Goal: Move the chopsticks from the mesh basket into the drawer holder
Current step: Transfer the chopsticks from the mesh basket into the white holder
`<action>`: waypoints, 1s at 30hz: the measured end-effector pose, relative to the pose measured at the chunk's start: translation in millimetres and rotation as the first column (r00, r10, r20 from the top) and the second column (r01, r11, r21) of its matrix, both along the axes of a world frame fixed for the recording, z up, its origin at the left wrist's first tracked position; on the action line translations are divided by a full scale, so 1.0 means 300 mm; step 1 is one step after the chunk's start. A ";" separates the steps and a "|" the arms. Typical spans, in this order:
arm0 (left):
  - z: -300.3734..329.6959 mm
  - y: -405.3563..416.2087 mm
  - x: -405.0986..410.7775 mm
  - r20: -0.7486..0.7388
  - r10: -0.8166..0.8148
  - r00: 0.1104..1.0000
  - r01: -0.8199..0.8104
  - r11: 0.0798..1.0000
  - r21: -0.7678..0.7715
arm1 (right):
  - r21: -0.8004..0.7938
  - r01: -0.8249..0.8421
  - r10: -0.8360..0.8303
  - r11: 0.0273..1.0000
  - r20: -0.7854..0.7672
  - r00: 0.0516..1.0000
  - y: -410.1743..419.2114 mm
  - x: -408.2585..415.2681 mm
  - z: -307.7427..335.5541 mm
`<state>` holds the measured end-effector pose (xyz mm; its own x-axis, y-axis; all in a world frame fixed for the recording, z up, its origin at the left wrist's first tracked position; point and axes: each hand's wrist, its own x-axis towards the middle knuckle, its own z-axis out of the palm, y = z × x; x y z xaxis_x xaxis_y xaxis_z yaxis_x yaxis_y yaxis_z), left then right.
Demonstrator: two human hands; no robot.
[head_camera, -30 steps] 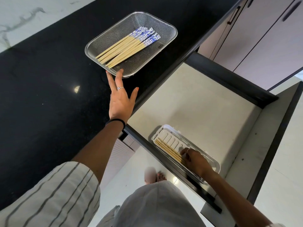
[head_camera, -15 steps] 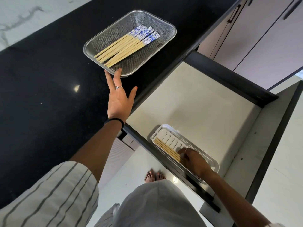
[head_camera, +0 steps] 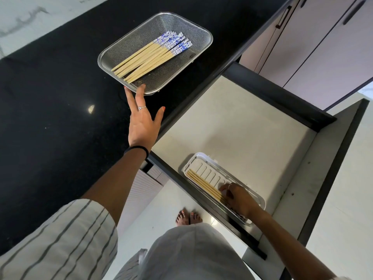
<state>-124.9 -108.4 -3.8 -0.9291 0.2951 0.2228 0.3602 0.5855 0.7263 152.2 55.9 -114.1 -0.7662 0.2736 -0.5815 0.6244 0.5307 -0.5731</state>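
A metal mesh basket [head_camera: 182,25] sits on the black counter with several bamboo chopsticks [head_camera: 149,58], blue-patterned at their far ends, lying in it. My left hand [head_camera: 142,122] is stretched out flat, fingers apart, fingertips touching the basket's near rim. In the open drawer lies a white ribbed holder [head_camera: 203,160] with a few chopsticks [head_camera: 203,184] along its near side. My right hand [head_camera: 239,199] rests in the holder with its fingers curled over the chopsticks' ends.
The black counter [head_camera: 50,118] runs along the left. The drawer [head_camera: 242,126] has a pale floor and dark sides. Closed cabinet doors [head_camera: 323,47] stand at upper right. My bare feet [head_camera: 188,217] show below the drawer front.
My left hand has stayed at the basket's near rim, its fingertips now touching it. My right hand has shifted slightly on the chopsticks in the holder.
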 end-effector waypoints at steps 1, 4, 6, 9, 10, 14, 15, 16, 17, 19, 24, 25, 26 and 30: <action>0.000 -0.001 0.000 0.002 0.002 1.000 -0.002 1.000 -0.003 | -0.009 -0.001 0.001 1.000 0.004 1.000 0.000 0.003 0.000; -0.003 -0.001 -0.001 -0.003 -0.003 1.000 0.003 1.000 -0.001 | -0.028 0.004 -0.004 1.000 0.008 1.000 -0.002 0.009 0.010; -0.008 -0.002 -0.002 -0.012 -0.004 1.000 0.004 1.000 0.000 | -0.041 -0.004 0.003 0.999 -0.005 1.000 -0.002 0.008 0.019; -0.012 -0.003 -0.003 -0.021 -0.005 1.000 0.005 1.000 -0.002 | 0.016 -0.076 0.076 0.997 0.023 0.997 -0.002 -0.002 0.036; -0.013 -0.003 -0.003 -0.023 -0.008 1.000 0.008 1.000 0.000 | 0.009 -0.071 0.071 0.997 0.031 0.997 -0.004 -0.007 0.046; -0.010 -0.006 -0.004 -0.036 -0.006 0.999 0.006 1.000 0.006 | -0.001 -0.053 0.052 0.999 -0.037 0.998 0.000 -0.039 0.100; -0.010 -0.007 -0.003 -0.042 -0.010 0.999 0.011 1.000 0.011 | -0.010 -0.052 0.051 0.999 -0.062 0.997 0.004 -0.053 0.116; -0.009 -0.007 -0.003 -0.050 -0.016 0.999 0.017 1.000 0.015 | -0.017 -0.047 0.046 0.999 -0.077 0.996 0.009 -0.069 0.135; -0.008 -0.007 -0.002 -0.054 -0.021 0.998 0.022 1.000 0.017 | -0.015 -0.042 0.041 0.999 -0.086 0.995 0.016 -0.087 0.154; -0.004 -0.007 0.000 -0.045 -0.019 0.999 0.020 1.000 0.011 | -0.005 -0.019 0.018 1.000 -0.110 0.994 0.035 -0.128 0.200; 0.006 -0.006 0.003 -0.032 -0.020 0.999 0.020 1.000 0.012 | -0.013 0.026 -0.029 1.000 -0.304 0.952 0.078 -0.256 0.357; 0.005 -0.006 0.005 -0.032 -0.025 0.999 0.025 1.000 0.018 | 0.005 0.034 -0.030 0.999 -0.349 0.936 0.085 -0.286 0.389; 0.007 -0.007 0.005 -0.036 -0.029 0.999 0.030 0.999 0.026 | 0.027 0.040 -0.026 0.999 -0.395 0.919 0.092 -0.322 0.423; 0.014 -0.007 0.009 -0.038 -0.046 0.998 0.048 0.998 0.039 | 0.114 0.023 0.049 0.993 -0.596 0.801 0.097 -0.469 0.574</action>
